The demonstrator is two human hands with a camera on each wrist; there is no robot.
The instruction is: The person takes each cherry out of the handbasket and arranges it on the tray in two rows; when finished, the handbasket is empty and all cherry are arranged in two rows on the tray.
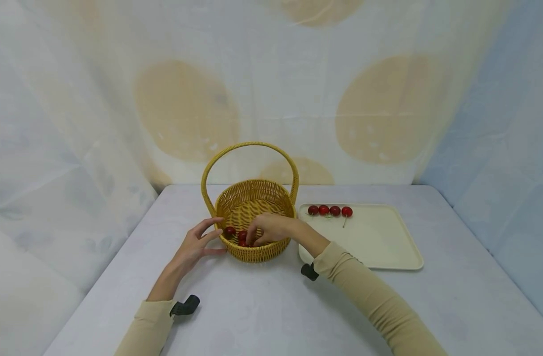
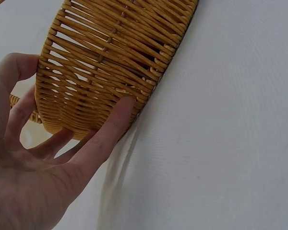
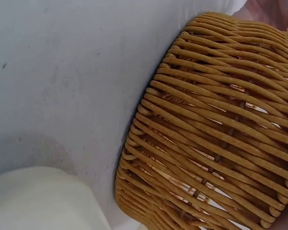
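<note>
A yellow wicker basket with a tall arched handle stands on the table. My left hand holds its left side, fingers over the rim and another digit low against the outer wall. In the left wrist view, the left hand spreads its fingers along the weave. My right hand reaches down inside the basket, its fingers bent beside the red cherries. Another dark cherry lies at the basket's left. The front rim partly hides the right fingertips; I cannot tell whether they pinch a cherry.
Right of the basket lies a cream rectangular tray, its left part under the right forearm. Several cherries sit in a row along its back left edge, one with its stem toward me. A patterned curtain hangs behind the table.
</note>
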